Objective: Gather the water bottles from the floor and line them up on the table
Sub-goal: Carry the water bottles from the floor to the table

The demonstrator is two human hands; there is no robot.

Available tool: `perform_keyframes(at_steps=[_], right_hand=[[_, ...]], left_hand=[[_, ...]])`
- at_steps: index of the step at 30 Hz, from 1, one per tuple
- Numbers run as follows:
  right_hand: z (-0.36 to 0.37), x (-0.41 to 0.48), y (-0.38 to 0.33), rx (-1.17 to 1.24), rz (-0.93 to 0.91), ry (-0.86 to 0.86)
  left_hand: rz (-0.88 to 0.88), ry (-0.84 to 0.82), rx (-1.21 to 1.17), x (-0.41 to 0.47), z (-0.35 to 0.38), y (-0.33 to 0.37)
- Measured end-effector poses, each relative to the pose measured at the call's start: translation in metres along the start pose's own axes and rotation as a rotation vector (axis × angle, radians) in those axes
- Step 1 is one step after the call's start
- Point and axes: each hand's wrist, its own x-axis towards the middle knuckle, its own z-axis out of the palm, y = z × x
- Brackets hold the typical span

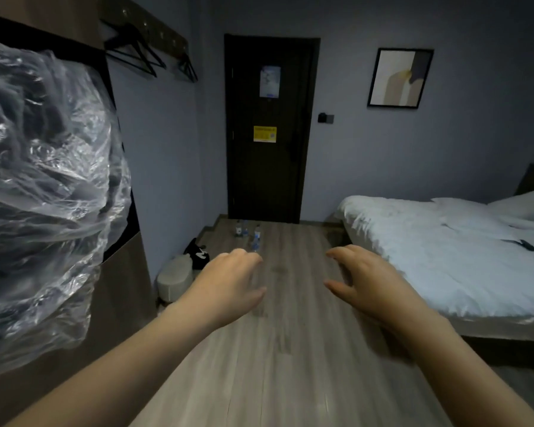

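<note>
Several small clear water bottles [249,233] stand upright on the wood floor [290,349] at the far end of the room, just in front of the dark door. My left hand [228,285] and my right hand [370,282] reach forward at mid height, fingers spread and curled, palms down, holding nothing. Both hands are well short of the bottles. The fingertips of my left hand overlap the nearest bottle in the view. No table is in view.
A bed [444,251] with white bedding fills the right side, a dark remote [529,245] on it. On the left stands a wardrobe with crumpled clear plastic [37,186]. A beige bin [174,280] and a black bag [198,252] sit by the left wall.
</note>
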Motion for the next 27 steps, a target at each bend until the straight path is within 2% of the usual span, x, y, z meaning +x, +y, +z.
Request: perform_keyframes(at_steps=[10, 27], right_hand=[[0.027, 0.106, 0.067, 0.004, -0.052, -0.01], [0.123, 0.368, 0.099, 0.059, 0.004, -0.043]], left_hand=[[-0.028, 0.013, 0.02, 0.111, 0.03, -0.021], [-0.009, 0.0, -0.039, 0.35, 0.084, -0.168]])
